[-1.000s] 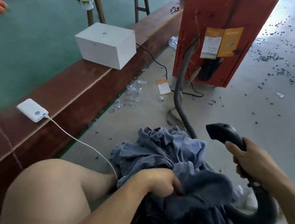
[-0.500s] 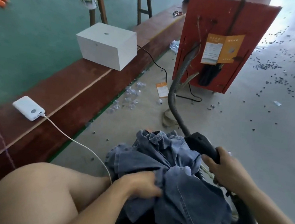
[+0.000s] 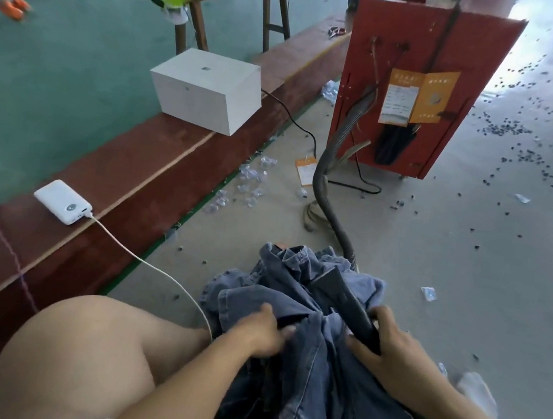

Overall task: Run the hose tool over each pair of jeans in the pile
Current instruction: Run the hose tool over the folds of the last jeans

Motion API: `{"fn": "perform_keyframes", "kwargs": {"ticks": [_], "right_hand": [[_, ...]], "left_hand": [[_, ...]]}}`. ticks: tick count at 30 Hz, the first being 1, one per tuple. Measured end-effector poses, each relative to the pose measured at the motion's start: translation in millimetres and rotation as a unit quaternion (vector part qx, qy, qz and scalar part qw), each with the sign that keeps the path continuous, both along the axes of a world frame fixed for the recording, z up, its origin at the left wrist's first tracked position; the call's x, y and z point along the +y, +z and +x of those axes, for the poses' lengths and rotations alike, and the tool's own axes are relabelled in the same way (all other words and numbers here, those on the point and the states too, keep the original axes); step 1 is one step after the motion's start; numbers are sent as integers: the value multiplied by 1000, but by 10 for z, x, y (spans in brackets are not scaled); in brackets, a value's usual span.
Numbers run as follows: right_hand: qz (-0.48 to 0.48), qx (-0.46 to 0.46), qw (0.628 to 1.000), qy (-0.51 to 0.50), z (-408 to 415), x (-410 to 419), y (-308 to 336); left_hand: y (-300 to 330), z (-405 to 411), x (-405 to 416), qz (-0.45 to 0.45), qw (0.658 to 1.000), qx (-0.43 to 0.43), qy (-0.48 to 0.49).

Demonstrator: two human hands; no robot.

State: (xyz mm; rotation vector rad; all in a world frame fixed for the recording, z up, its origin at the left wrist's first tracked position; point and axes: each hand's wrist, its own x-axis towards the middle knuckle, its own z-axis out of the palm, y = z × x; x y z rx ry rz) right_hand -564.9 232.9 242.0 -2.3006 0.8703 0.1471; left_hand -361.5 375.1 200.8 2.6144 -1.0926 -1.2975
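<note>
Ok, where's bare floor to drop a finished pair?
Right of the jeans pile and hose, the grey floor is mostly bare, with sparse specks. Left, toward the red ledge, plastic scraps and the charging cable crowd it.

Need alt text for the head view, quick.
Right hand presses a black hose nozzle onto crumpled blue denim jeans while the left hand grips the fabric. Its grey ribbed hose runs to a red metal cabinet.

Jeans (image 3: 319,369): crumpled blue denim heap on the person's lap, spilling forward toward the floor, waistband at the far end. Hose tool (image 3: 344,296): dark flat nozzle lying tilted on top of the denim, grey ribbed hose (image 3: 325,194) curving away behind it.
</note>
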Motion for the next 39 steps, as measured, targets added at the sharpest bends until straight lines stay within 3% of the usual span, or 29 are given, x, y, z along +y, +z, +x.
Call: {"fn": "perform_keyframes", "kwargs": {"ticks": [3, 4, 6, 7, 8, 9, 10, 12, 13, 14, 17, 20, 23, 26, 30, 33, 36, 39], "right_hand": [[3, 12, 999, 49, -42, 39, -63], [3, 22, 997, 73, -48, 42, -86], [-2, 28, 995, 95, -34, 10, -127], [-7, 21, 996, 85, -18, -30, -143], [-15, 6, 998, 66, 2, -66, -151], [-25, -16, 999, 39, 24, -100, -146], [-36, -36, 999, 15, 50, -141, -133], [-60, -57, 997, -14, 87, -236, -113], [-72, -54, 996, -19, 111, -284, -107], [-81, -42, 996, -20, 138, -327, -110], [-98, 19, 995, 2, 278, -414, -104], [-89, 45, 995, 23, 397, -480, -3], [-91, 53, 993, 55, 453, -478, 91], [-92, 58, 989, 96, 508, -402, 151], [-80, 17, 988, 130, 627, -255, 153], [-94, -40, 991, 84, 651, -203, 140], [-80, -44, 996, 5, 565, -254, 145], [-74, -63, 990, -102, 421, -419, 180]], "left_hand": [[-196, -417, 91, 112, 967, 186, -131], [-223, -376, 53, 118, 964, 207, -116], [-286, -75, -29, 72, 986, 148, 10], [-339, 149, -59, 24, 988, 75, 129], [-393, 359, -52, -42, 954, 32, 294], [-449, 493, -6, -75, 888, 33, 453], [-515, 585, 8, -91, 808, 103, 573], [-626, 623, 17, -107, 657, 295, 686], [-652, 618, 6, -112, 607, 337, 711], [-671, 628, -4, -135, 590, 345, 718], [-605, 649, -94, -261, 608, 265, 702], [-423, 587, -161, -365, 567, 379, 634], [-240, 491, -131, -418, 551, 482, 538], [-101, 386, -58, -425, 554, 543, 466], [-127, 233, 19, -410, 550, 580, 440], [-121, 257, 37, -411, 547, 583, 438], [-134, 354, 79, -408, 571, 561, 439], [-216, 391, 117, -404, 563, 522, 498]]}}
